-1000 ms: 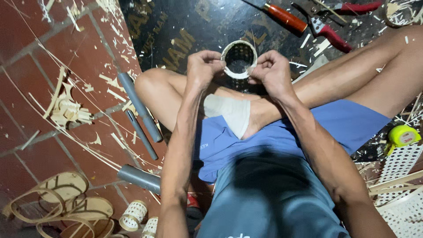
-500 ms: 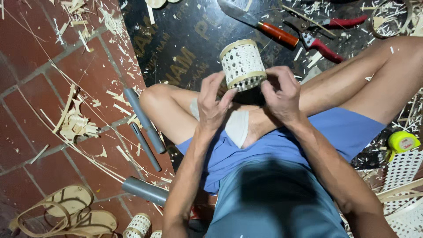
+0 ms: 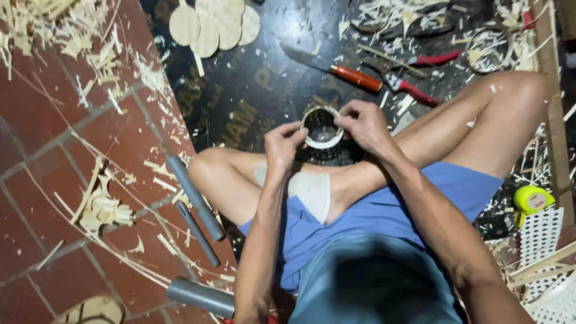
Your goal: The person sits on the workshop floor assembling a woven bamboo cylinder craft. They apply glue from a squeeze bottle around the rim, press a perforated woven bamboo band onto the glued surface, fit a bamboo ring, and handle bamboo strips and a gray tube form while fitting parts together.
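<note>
above crossed legs: woven ring (image 3: 322, 127) between hands, left hand (image 3: 283, 143) and right hand (image 3: 363, 123) gripping rim.

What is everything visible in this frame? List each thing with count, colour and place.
woven ring: one, pale cane, held between both hands above the crossed legs
knife: one, orange handle, on the dark mat beyond the hands
pliers: one pair, red handles, right of the knife
round discs: several, pale, overlapping at the top of the mat
grey pipes: three, on the red tiles beside the left knee
tape measure: one, yellow, by the right thigh
perforated sheet: white, lower right
shavings: many, pale, strewn over tiles and mat
left hand: grips the ring's left rim
right hand: grips the ring's right rim
</note>
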